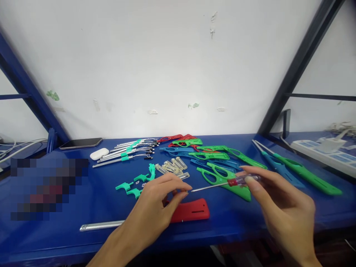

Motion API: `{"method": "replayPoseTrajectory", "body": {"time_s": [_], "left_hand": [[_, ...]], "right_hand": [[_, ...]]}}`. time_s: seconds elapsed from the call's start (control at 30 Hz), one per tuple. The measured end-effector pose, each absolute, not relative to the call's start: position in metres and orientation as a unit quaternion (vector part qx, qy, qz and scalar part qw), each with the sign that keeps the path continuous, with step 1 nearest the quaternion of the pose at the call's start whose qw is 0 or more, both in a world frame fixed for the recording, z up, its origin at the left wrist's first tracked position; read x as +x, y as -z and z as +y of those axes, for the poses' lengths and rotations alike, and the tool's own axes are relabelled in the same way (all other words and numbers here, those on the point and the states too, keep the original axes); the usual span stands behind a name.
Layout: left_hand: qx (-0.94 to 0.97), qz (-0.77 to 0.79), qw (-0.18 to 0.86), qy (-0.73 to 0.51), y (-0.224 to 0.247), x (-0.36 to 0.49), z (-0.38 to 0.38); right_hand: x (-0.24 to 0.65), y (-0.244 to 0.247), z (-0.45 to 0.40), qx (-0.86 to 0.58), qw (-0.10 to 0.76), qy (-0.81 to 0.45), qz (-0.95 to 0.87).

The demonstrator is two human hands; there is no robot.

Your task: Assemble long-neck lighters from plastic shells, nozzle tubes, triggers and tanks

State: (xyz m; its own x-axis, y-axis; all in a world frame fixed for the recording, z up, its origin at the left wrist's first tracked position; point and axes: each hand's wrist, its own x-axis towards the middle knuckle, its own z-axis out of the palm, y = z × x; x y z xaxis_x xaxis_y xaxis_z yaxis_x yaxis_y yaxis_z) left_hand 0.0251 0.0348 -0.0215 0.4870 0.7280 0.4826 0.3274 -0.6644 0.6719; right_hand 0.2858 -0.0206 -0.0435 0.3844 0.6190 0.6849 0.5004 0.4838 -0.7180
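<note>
Screwdriver (232,182) is being held pointing left by right hand (287,209), apparently to meet narrowly pinched left hand (157,198), contents unclear.

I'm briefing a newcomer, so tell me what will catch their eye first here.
Probably the screwdriver in the right hand, its shaft pointing toward the left hand. Next, near the front edge of the blue table, a bright red handle lies partly behind the left hand, with a metal tube showing to its left. Farther back, green, blue and red plastic shells lie in a colourful jumble.
</note>
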Motion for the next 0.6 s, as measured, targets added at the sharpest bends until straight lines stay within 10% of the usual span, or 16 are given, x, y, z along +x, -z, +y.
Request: {"method": "replayPoseTrajectory", "body": {"time_s": [0.6], "left_hand": [[0.840, 0.279, 0.235, -0.402, 0.0225, 0.0273, 0.0323]], "right_hand": [[0.2813, 0.0409, -0.0245, -0.536, 0.636, -0.010, -0.556]]}}
